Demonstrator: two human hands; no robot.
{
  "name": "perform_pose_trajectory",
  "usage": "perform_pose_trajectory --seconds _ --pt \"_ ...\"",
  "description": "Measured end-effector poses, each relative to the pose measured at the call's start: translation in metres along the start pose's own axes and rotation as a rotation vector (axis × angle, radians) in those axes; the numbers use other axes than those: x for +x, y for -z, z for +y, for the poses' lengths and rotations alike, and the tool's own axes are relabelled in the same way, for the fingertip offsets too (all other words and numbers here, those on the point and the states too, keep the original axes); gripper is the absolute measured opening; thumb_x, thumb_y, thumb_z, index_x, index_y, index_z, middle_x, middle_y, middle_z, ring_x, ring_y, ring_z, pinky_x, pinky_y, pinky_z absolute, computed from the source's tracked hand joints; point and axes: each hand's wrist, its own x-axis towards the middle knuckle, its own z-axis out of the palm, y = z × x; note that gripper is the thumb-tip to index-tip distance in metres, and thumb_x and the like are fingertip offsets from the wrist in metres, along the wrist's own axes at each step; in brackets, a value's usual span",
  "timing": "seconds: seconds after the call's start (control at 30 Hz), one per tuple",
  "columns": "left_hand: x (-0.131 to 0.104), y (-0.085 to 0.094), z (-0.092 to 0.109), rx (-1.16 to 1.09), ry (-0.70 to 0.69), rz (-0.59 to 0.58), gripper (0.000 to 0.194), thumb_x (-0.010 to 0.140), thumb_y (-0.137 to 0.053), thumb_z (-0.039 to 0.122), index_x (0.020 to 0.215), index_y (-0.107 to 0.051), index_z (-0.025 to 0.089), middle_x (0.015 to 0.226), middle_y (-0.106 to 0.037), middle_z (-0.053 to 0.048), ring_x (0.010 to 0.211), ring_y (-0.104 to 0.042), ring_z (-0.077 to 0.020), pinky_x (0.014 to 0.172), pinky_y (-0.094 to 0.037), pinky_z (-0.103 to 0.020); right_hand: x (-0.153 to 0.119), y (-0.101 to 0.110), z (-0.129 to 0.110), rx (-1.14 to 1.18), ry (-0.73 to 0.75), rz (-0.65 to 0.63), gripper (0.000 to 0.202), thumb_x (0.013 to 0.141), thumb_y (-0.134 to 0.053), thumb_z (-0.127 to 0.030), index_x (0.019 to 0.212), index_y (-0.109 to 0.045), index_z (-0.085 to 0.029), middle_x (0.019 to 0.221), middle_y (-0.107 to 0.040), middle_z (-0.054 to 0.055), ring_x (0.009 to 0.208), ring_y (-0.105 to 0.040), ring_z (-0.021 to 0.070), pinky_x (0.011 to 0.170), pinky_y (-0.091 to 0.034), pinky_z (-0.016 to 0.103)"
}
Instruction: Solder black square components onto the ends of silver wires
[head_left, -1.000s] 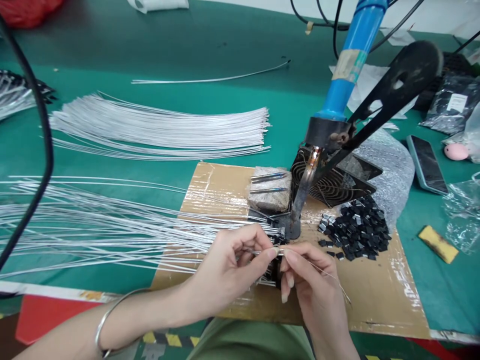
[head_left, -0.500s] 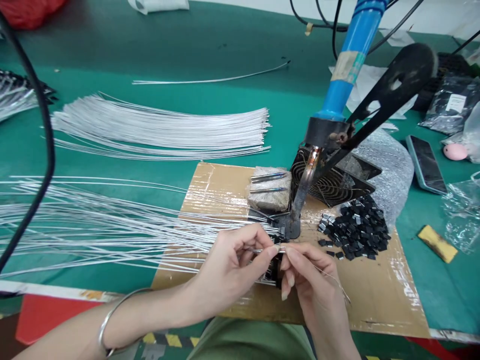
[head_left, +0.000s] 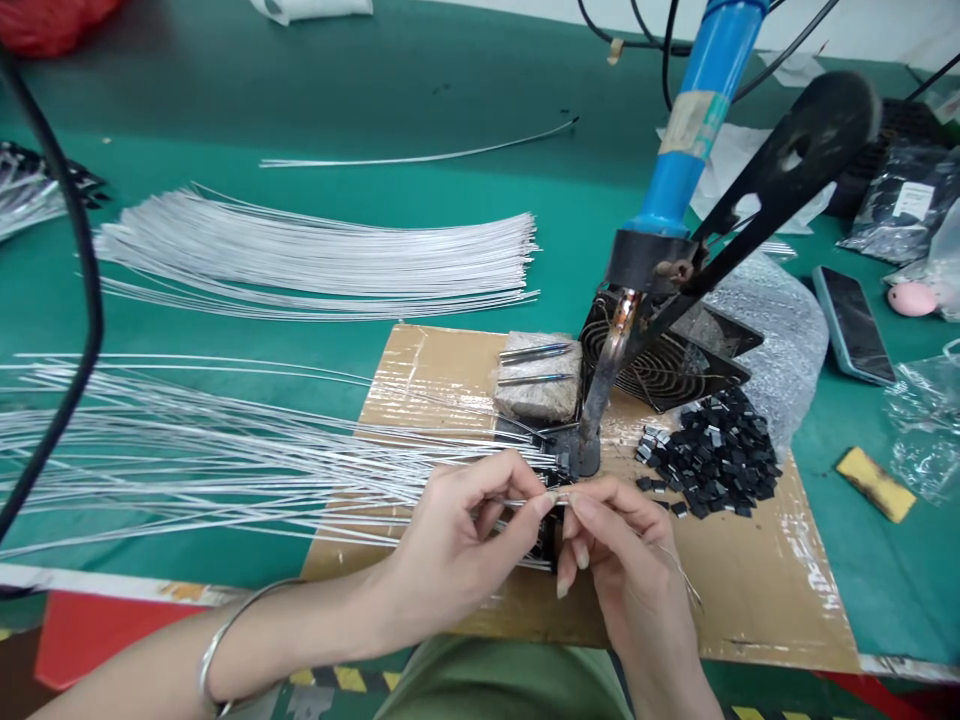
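My left hand [head_left: 469, 545] is closed, thumb and index finger pinching a thin white wire near its end. My right hand [head_left: 630, 560] meets it fingertip to fingertip, pinched at the same spot; a thin strand of solder wire [head_left: 684, 575] trails out from behind its fingers. The exact joint between the fingertips is too small to make out. Just behind the hands, many white wires [head_left: 360, 450] run from the left into a dark fixture [head_left: 546, 540], partly hidden by my hands. A pile of small black connectors [head_left: 716, 455] lies to the right.
A soldering iron with a blue handle [head_left: 679, 150] leans on a black stand [head_left: 787, 170] above the work. Behind are a small fan [head_left: 667, 360], a tip-bearing sponge block [head_left: 536, 395] and a wire bundle [head_left: 322, 250]. A phone [head_left: 855, 325] and yellow sponge [head_left: 876, 485] lie right. Cardboard [head_left: 780, 600] covers the bench.
Both hands stay almost in place, still pinched together. The right hand's lower fingers shift slightly to the left; the view moves a little.
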Motion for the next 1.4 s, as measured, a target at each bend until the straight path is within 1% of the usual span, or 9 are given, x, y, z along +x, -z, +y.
perform_pose_trajectory --seconds 0.1,0.3,0.5,0.63,0.8,0.93,1.1,1.27,1.4 --pt "0.0 -0.001 -0.001 -0.071 0.044 0.01 0.02 0.094 -0.058 0.017 0.074 -0.064 0.016 0.059 -0.065 0.002 0.05 -0.046 -0.0069 0.044 -0.033 -0.017 0.0 -0.003 0.004 0.034 0.007 0.01 0.014 0.085 -0.083 -0.032 0.081 -0.083 -0.019 0.067 -0.068 -0.002 0.048 -0.06 0.0053 0.045 -0.058 0.014" --pt "-0.001 -0.002 -0.002 -0.178 0.134 0.004 0.019 0.094 -0.06 0.025 0.078 -0.064 0.016 0.062 -0.064 0.001 0.051 -0.047 -0.0082 0.047 -0.035 -0.019 -0.002 -0.008 0.011 0.074 0.069 0.085 0.017 0.081 -0.087 -0.036 0.079 -0.083 -0.019 0.064 -0.069 -0.002 0.048 -0.057 0.0046 0.045 -0.057 0.013" --pt "0.003 0.002 0.006 -0.277 0.239 -0.03 0.022 0.09 -0.063 0.029 0.072 -0.06 0.017 0.059 -0.057 0.003 0.051 -0.041 -0.0078 0.046 -0.031 -0.019 -0.003 -0.003 0.007 -0.147 0.175 0.079 0.014 0.088 -0.081 -0.035 0.083 -0.084 -0.022 0.068 -0.074 -0.002 0.05 -0.068 0.0077 0.054 -0.062 0.016" --pt "0.004 0.002 0.008 -0.294 0.277 -0.056 0.024 0.089 -0.064 0.031 0.071 -0.059 0.016 0.061 -0.055 0.003 0.053 -0.04 -0.0083 0.048 -0.032 -0.02 -0.001 0.001 0.006 -0.242 0.254 0.072 0.013 0.089 -0.08 -0.032 0.08 -0.083 -0.023 0.064 -0.074 -0.001 0.047 -0.068 0.0096 0.05 -0.061 0.018" --pt "0.005 0.002 0.006 -0.296 0.264 -0.064 0.023 0.089 -0.064 0.028 0.071 -0.058 0.017 0.059 -0.052 0.005 0.051 -0.037 -0.0075 0.046 -0.028 -0.019 -0.001 0.002 0.006 -0.173 0.15 0.081 0.017 0.087 -0.082 -0.035 0.077 -0.083 -0.021 0.061 -0.072 -0.001 0.043 -0.065 0.01 0.044 -0.059 0.019" --pt "0.005 0.002 0.007 -0.313 0.248 -0.067 0.021 0.09 -0.063 0.027 0.072 -0.059 0.017 0.058 -0.052 0.005 0.05 -0.036 -0.0074 0.045 -0.027 -0.019 -0.001 0.002 0.006 -0.102 0.08 0.062 0.019 0.086 -0.083 -0.037 0.079 -0.083 -0.019 0.064 -0.072 -0.001 0.045 -0.065 0.0094 0.044 -0.059 0.019" --pt "0.003 0.0 0.006 -0.273 0.25 -0.054 0.023 0.09 -0.062 0.029 0.071 -0.057 0.018 0.059 -0.052 0.004 0.051 -0.037 -0.0082 0.046 -0.029 -0.02 -0.003 0.001 0.005 -0.061 0.076 0.056 0.017 0.087 -0.082 -0.035 0.082 -0.083 -0.02 0.066 -0.072 -0.001 0.047 -0.065 0.0083 0.046 -0.06 0.018" --pt "-0.002 -0.001 -0.001 -0.15 0.242 -0.043 0.025 0.093 -0.059 0.035 0.076 -0.06 0.017 0.061 -0.054 0.002 0.051 -0.035 -0.0097 0.046 -0.028 -0.023 -0.004 -0.001 0.009 -0.018 0.083 0.072 0.017 0.087 -0.083 -0.035 0.079 -0.083 -0.02 0.064 -0.071 -0.003 0.046 -0.063 0.0068 0.046 -0.059 0.016" --pt "-0.005 -0.003 -0.005 -0.124 0.244 -0.039 0.027 0.095 -0.057 0.037 0.078 -0.061 0.017 0.062 -0.058 0.0 0.051 -0.039 -0.0105 0.047 -0.029 -0.024 -0.004 -0.003 0.014 -0.014 0.119 0.099 0.018 0.087 -0.082 -0.035 0.077 -0.082 -0.02 0.064 -0.071 -0.002 0.047 -0.063 0.0069 0.047 -0.058 0.016"
